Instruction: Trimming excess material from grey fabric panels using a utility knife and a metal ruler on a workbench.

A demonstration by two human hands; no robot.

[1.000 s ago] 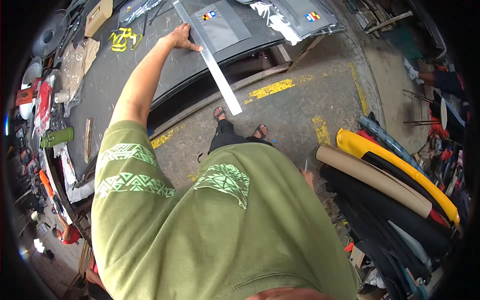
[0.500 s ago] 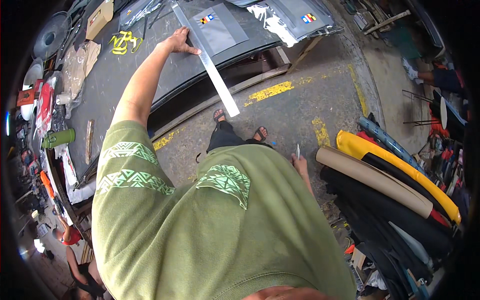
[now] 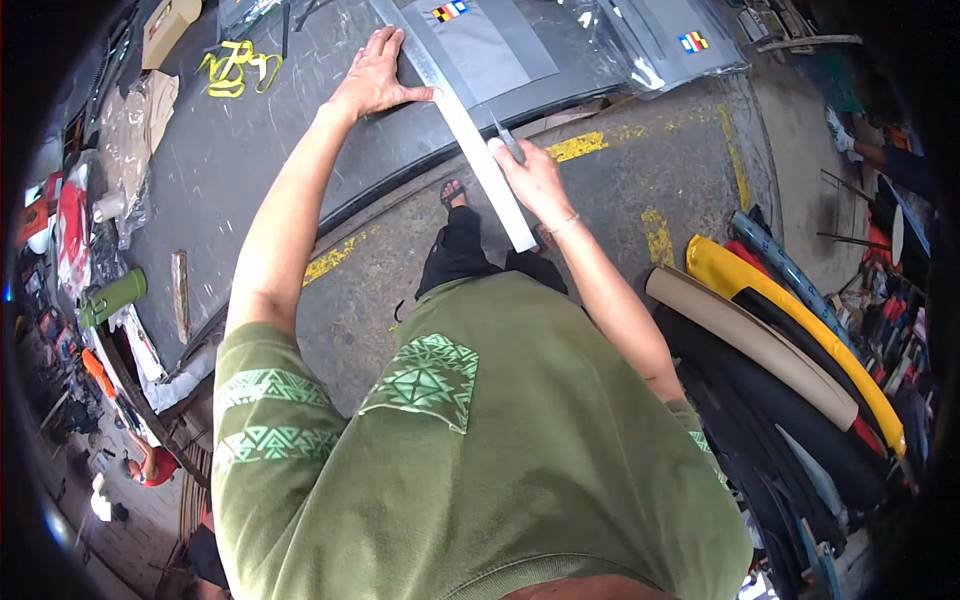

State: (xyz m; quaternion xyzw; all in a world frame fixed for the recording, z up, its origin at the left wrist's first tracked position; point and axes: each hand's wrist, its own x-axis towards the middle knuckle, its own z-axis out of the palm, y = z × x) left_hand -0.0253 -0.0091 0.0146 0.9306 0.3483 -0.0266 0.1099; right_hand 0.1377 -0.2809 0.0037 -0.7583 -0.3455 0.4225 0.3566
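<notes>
A dark counter extends beneath the left hand and away to its left. Well to the right of the right hand, and nearer the wearer's body, a long yellow roll lies beside a tan roll. Beyond the right hand and to its right, a plastic-covered panel rests at the counter's edge. A flat grey sheet lies just to the right of the left hand, on the far side of the right. Along the sheet's left border runs the metal ruler; it passes between the two hands, and its near end projects past the counter's edge. A cardboard box stands well to the left of the left hand and farther off. The left hand is spread wide, palm down, its thumb extended to the ruler's edge. The right hand is closed around a slim grey cutter, blade pointing away from the body, close to the ruler's right side; whether the blade touches anything cannot be told. A green cylindrical case lies far to the left of both hands, nearer the body. A multicoloured emblem marks the sheet's far part, beyond the left hand's fingertips.
</notes>
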